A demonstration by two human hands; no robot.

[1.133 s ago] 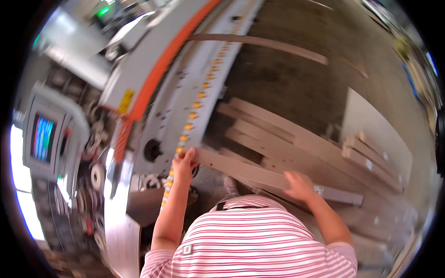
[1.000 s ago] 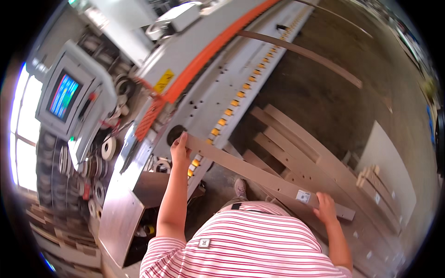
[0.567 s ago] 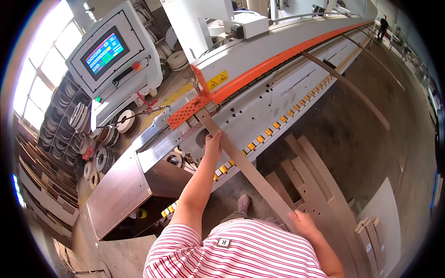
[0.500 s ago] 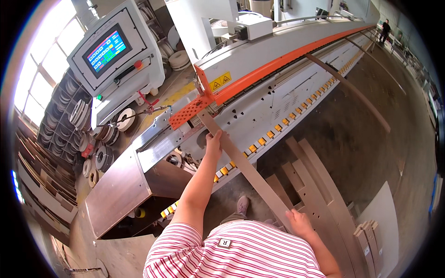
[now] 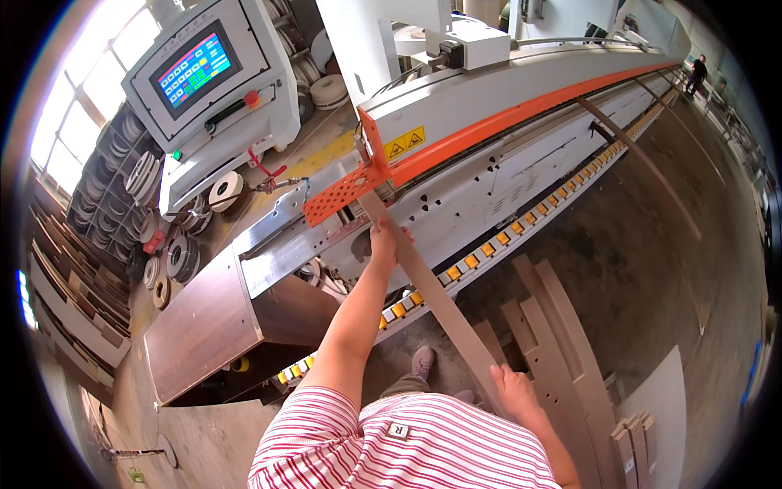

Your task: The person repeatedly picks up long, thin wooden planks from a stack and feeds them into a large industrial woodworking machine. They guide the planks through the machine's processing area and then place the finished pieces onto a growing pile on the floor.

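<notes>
Brown strip [image 5: 440,301] has swung up since a second ago, far end now at the perforated orange guard [image 5: 346,196], so it's right up at the grey machine [image 5: 489,90]! Left hand [image 5: 389,239] wrapped round it, fingers closed; right hand [image 5: 516,389] gripping lower down, fingers curled; near end lost behind the striped shirt [image 5: 432,444], contact at the guard hard to judge

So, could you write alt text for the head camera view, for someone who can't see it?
A left hand and a right hand hold a long brown board, its far end beside the orange guard of a long grey machine. A control panel with a lit screen stands to the left.
</notes>
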